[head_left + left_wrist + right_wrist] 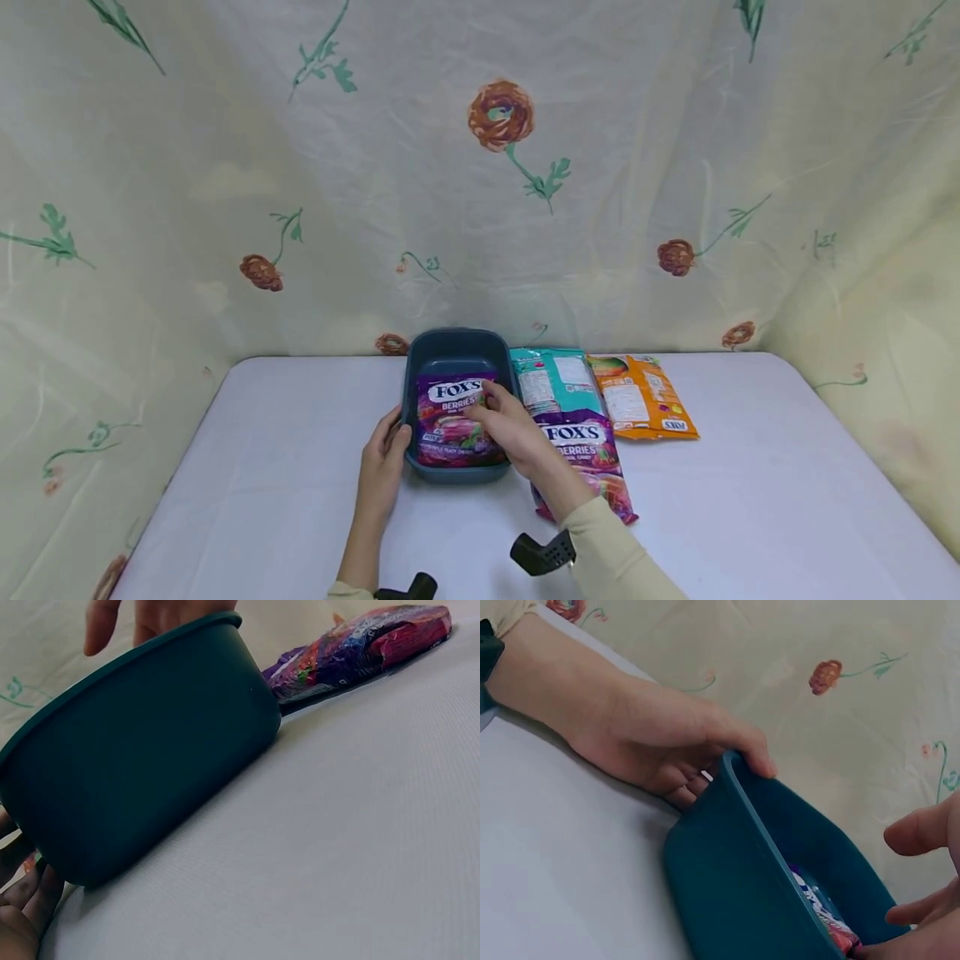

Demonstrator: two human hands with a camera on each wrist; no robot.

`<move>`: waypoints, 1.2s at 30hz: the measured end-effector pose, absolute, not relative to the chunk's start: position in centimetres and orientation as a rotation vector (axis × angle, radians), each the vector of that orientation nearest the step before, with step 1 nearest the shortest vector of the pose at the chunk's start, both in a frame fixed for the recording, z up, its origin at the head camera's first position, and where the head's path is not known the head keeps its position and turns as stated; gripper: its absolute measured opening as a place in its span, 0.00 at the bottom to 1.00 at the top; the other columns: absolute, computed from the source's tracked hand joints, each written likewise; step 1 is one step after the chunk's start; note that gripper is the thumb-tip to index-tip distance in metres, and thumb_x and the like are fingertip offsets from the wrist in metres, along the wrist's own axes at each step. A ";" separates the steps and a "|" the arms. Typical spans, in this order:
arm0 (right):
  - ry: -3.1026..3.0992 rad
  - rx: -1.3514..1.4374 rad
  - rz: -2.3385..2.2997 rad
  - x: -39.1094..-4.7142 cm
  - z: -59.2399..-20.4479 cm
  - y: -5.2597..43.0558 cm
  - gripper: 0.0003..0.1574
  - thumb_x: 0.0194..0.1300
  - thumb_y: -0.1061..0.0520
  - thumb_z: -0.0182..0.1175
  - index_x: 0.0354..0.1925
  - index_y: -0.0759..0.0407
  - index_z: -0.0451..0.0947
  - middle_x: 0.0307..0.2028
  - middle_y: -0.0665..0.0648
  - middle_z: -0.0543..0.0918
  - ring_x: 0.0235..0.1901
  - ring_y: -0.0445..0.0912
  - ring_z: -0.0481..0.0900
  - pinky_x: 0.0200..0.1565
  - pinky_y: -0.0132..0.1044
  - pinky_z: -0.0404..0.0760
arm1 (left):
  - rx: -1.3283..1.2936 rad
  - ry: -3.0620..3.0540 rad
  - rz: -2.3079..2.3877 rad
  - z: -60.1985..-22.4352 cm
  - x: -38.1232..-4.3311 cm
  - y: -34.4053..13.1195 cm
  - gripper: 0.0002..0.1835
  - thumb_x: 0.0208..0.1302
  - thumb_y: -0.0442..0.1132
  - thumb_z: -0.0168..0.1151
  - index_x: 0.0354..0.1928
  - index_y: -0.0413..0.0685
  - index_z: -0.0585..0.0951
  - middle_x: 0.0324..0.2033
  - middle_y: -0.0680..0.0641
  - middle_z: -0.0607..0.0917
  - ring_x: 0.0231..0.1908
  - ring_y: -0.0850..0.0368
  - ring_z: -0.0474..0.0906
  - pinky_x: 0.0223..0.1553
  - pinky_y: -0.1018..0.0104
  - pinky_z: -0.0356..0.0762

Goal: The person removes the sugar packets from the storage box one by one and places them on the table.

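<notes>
A dark teal plastic bin (459,476) stands on the table, and a purple bag of Fox's Berries candy (450,425) lies in it, printed front up. My left hand (384,467) grips the bin's left side, thumb over the rim and fingers along the outer wall, as the right wrist view shows too. Over the bin's right side reaches my right hand (517,432), its fingertips at the bag. In the right wrist view its thumb (919,831) stands apart from the fingers, which dip inside the rim.
Right of the bin lies a second purple Fox's Berries bag (576,450), with a teal candy bag (555,379) behind it. An orange Fox's bag (645,400) lies farther right. A flowered cloth (600,275) hangs behind the white table (285,467).
</notes>
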State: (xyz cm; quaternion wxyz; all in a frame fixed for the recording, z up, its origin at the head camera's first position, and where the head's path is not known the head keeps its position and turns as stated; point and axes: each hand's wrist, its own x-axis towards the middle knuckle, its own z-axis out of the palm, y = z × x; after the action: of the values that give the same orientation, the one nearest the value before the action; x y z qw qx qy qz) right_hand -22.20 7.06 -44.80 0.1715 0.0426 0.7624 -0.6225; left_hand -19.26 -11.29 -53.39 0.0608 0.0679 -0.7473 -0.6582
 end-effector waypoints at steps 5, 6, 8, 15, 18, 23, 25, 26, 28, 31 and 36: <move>2.236 0.163 -1.728 -22.2 -44.8 7.0 0.38 0.66 0.54 0.55 0.70 0.59 0.56 0.69 0.66 0.59 0.68 0.61 0.58 0.68 0.62 0.56 | 0.202 -2.250 -1.994 -53.3 -19.2 -11.4 0.24 0.71 0.50 0.49 0.66 0.56 0.68 0.65 0.47 0.71 0.65 0.51 0.67 0.66 0.55 0.66; 2.250 0.164 -1.711 -22.2 -44.8 7.0 0.37 0.66 0.55 0.55 0.70 0.59 0.57 0.69 0.66 0.60 0.68 0.60 0.59 0.68 0.62 0.57 | 0.199 -2.247 -1.999 -53.3 -19.2 -11.4 0.24 0.71 0.50 0.49 0.66 0.55 0.68 0.65 0.46 0.71 0.65 0.50 0.67 0.66 0.54 0.66; 2.267 0.155 -1.685 -22.2 -45.0 7.1 0.34 0.66 0.55 0.55 0.69 0.57 0.60 0.68 0.65 0.62 0.67 0.59 0.60 0.68 0.61 0.58 | 0.193 -2.242 -2.006 -53.3 -19.2 -11.4 0.24 0.71 0.50 0.49 0.66 0.54 0.68 0.65 0.46 0.71 0.65 0.50 0.67 0.66 0.54 0.66; 2.279 0.093 -1.641 -22.1 -45.2 7.3 0.32 0.67 0.55 0.54 0.68 0.54 0.62 0.68 0.64 0.63 0.66 0.59 0.61 0.66 0.62 0.60 | 0.191 -2.243 -2.029 -53.4 -19.2 -11.3 0.24 0.71 0.51 0.49 0.67 0.54 0.67 0.66 0.46 0.70 0.66 0.50 0.66 0.66 0.54 0.65; 2.276 0.083 -1.655 -22.0 -45.3 7.4 0.33 0.67 0.56 0.53 0.69 0.52 0.60 0.69 0.64 0.60 0.67 0.60 0.58 0.66 0.64 0.60 | 0.188 -2.243 -2.032 -53.3 -19.2 -11.2 0.24 0.71 0.50 0.49 0.66 0.54 0.67 0.66 0.46 0.70 0.66 0.50 0.66 0.66 0.55 0.65; 2.370 -0.146 -1.605 -21.9 -45.7 7.4 0.35 0.69 0.58 0.50 0.72 0.53 0.54 0.72 0.62 0.53 0.71 0.61 0.51 0.69 0.61 0.55 | 0.190 -2.246 -2.019 -53.3 -19.2 -11.4 0.24 0.72 0.50 0.48 0.66 0.54 0.67 0.65 0.45 0.70 0.65 0.50 0.67 0.66 0.54 0.66; 2.438 -0.273 -1.571 -21.7 -45.9 7.3 0.36 0.70 0.59 0.48 0.72 0.56 0.52 0.72 0.62 0.52 0.72 0.60 0.50 0.70 0.59 0.54 | 0.186 -2.241 -2.023 -53.4 -19.3 -11.5 0.24 0.72 0.49 0.48 0.67 0.53 0.67 0.65 0.45 0.70 0.65 0.49 0.67 0.66 0.54 0.66; 2.471 -0.317 -1.560 -21.7 -46.0 7.3 0.36 0.70 0.59 0.49 0.72 0.57 0.51 0.72 0.62 0.52 0.72 0.59 0.50 0.70 0.58 0.54 | 0.178 -2.239 -2.026 -53.4 -19.3 -11.5 0.24 0.72 0.49 0.48 0.67 0.53 0.67 0.65 0.44 0.70 0.65 0.49 0.67 0.66 0.53 0.65; 2.522 -0.365 -1.564 -21.5 -46.1 7.2 0.36 0.70 0.60 0.50 0.72 0.58 0.52 0.72 0.62 0.53 0.72 0.58 0.52 0.71 0.57 0.54 | 0.170 -2.236 -2.026 -53.4 -19.4 -11.5 0.24 0.72 0.48 0.48 0.67 0.52 0.67 0.66 0.44 0.70 0.65 0.48 0.67 0.66 0.53 0.65; 2.543 -0.359 -1.598 -21.5 -46.2 7.2 0.35 0.69 0.59 0.52 0.71 0.55 0.55 0.72 0.59 0.56 0.71 0.57 0.54 0.70 0.56 0.58 | 0.182 -2.238 -2.018 -53.5 -19.4 -11.5 0.24 0.72 0.48 0.48 0.67 0.53 0.67 0.65 0.44 0.70 0.65 0.49 0.67 0.66 0.54 0.65; 2.536 -0.366 -1.660 -21.4 -46.5 7.2 0.35 0.67 0.62 0.53 0.70 0.52 0.58 0.71 0.59 0.56 0.70 0.57 0.57 0.67 0.51 0.64 | 0.208 -2.239 -2.021 -53.3 -19.3 -11.3 0.24 0.71 0.50 0.49 0.66 0.55 0.68 0.65 0.46 0.71 0.65 0.51 0.68 0.66 0.55 0.67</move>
State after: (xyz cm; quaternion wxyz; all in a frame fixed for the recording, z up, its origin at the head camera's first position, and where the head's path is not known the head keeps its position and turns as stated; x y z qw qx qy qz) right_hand -21.39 7.24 -46.50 0.0443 -0.1198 0.8297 -0.5433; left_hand -19.27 -11.33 -53.31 0.0591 0.0685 -0.7392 -0.6674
